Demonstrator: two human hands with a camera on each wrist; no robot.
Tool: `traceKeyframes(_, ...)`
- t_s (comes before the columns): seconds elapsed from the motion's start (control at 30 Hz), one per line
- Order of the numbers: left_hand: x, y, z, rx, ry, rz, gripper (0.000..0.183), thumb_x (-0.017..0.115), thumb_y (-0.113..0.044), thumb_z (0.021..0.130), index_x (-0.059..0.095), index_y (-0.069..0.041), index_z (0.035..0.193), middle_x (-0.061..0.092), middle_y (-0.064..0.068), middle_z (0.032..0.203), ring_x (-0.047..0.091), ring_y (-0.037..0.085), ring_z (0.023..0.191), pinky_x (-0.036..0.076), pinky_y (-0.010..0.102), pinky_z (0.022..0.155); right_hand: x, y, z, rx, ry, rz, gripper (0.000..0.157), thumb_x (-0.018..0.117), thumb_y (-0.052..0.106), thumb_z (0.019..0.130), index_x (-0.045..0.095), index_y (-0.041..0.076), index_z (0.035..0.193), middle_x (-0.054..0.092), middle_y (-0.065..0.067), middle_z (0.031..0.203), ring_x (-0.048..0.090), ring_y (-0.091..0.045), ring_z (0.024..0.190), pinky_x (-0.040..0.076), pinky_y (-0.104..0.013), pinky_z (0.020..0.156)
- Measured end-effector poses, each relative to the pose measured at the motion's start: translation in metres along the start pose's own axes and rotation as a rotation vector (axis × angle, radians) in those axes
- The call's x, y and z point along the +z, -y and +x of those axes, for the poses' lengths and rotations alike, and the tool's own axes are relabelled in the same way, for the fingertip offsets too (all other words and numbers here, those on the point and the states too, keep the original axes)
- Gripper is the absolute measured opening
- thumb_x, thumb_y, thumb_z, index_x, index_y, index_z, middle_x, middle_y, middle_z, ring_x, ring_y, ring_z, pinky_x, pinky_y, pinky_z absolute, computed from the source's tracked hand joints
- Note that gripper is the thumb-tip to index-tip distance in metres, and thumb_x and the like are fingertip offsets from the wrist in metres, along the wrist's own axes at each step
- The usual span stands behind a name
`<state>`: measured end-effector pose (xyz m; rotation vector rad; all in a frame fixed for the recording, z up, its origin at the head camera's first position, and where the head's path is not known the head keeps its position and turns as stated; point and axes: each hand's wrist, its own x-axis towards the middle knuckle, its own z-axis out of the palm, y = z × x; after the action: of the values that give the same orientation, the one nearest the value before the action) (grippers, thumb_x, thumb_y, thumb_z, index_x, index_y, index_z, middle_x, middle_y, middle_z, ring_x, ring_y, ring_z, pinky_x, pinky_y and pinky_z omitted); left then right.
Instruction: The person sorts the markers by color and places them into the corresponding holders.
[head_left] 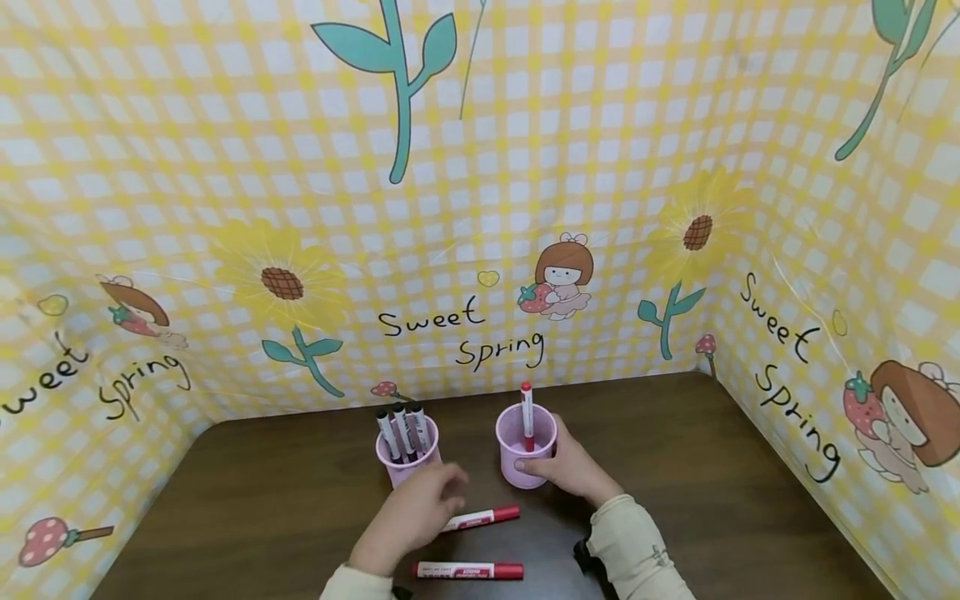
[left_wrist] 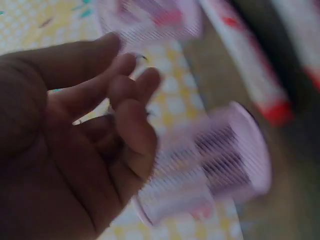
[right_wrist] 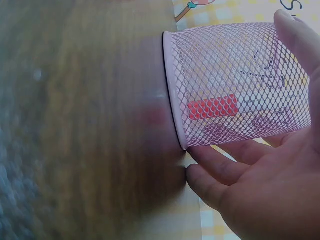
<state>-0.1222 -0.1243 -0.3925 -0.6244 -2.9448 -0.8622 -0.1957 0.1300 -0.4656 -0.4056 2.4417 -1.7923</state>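
Note:
My right hand point(head_left: 573, 467) holds a pink mesh pen cup point(head_left: 513, 468), thumb in front and fingers round its far side. One red-capped marker point(head_left: 527, 412) stands in that cup, and its red lower end shows through the mesh in the right wrist view. My left hand point(head_left: 416, 508) hovers over the table with loosely bent fingers and nothing between them. Behind it is a second pink mesh pen cup point(head_left: 405, 472) with several black-tipped markers point(head_left: 403, 429). Beside the left hand lies a red marker point(head_left: 487, 518), its left end hidden by the hand.
Nearer the front, another red marker point(head_left: 468, 571) lies crosswise on the dark wooden table point(head_left: 247, 500). A yellow checked cloth point(head_left: 480, 208) with flowers and lettering hangs as a wall along the back and both sides.

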Motion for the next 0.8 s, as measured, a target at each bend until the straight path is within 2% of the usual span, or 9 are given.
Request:
traceKeyframes(0.1,0.006,0.016,-0.017,-0.057,0.014,0.098,0.023,0.079,-0.004,0.078,0.069,-0.01,0.099,0.058,0.003,0.09,0.061,0.026,0.077,0.05,0.048,0.069,-0.001,0.001,0.0,-0.001,-0.015,0.004,0.089,0.089,0.015,0.076,0.037,0.002,0.147,0.055,-0.016,0.135,0.052,-0.033,0.123,0.037,-0.055,0.106)
traceKeyframes(0.27,0.023,0.034,-0.029,-0.15,-0.014,0.182,0.024,0.077,-0.002,0.074,0.067,-0.013,0.093,0.051,0.004,0.084,0.056,0.027,0.063,0.045,0.045,0.056,0.0,-0.003,0.001,0.003,-0.005,0.004,0.089,0.088,0.016,0.078,0.035,0.002,0.148,0.054,-0.016,0.136,0.051,-0.032,0.124,0.036,-0.052,0.106)
traceKeyframes(0.47,0.034,0.04,-0.032,-0.133,-0.078,0.248,0.025,0.075,0.001,0.071,0.061,-0.014,0.084,0.05,0.003,0.079,0.056,0.026,0.061,0.044,0.043,0.052,0.001,-0.005,-0.001,0.015,-0.013,0.014,0.088,0.088,0.017,0.077,0.037,0.002,0.147,0.055,-0.015,0.135,0.051,-0.032,0.123,0.037,-0.053,0.106)
traceKeyframes(0.67,0.022,0.038,-0.029,-0.123,-0.016,0.144,0.025,0.079,-0.005,0.075,0.059,-0.018,0.082,0.05,-0.004,0.076,0.052,0.018,0.065,0.042,0.04,0.057,0.002,-0.007,0.0,0.005,-0.02,0.014,0.09,0.089,0.015,0.076,0.036,0.002,0.148,0.056,-0.014,0.135,0.052,-0.03,0.122,0.036,-0.052,0.106)
traceKeyframes(0.8,0.009,0.03,-0.027,-0.109,-0.033,0.044,0.021,0.079,-0.008,0.08,0.062,-0.019,0.089,0.052,-0.008,0.078,0.051,0.014,0.069,0.043,0.038,0.061,0.003,-0.006,0.001,-0.001,-0.013,0.012,0.09,0.089,0.015,0.076,0.036,0.003,0.148,0.055,-0.014,0.135,0.052,-0.03,0.122,0.037,-0.052,0.106)
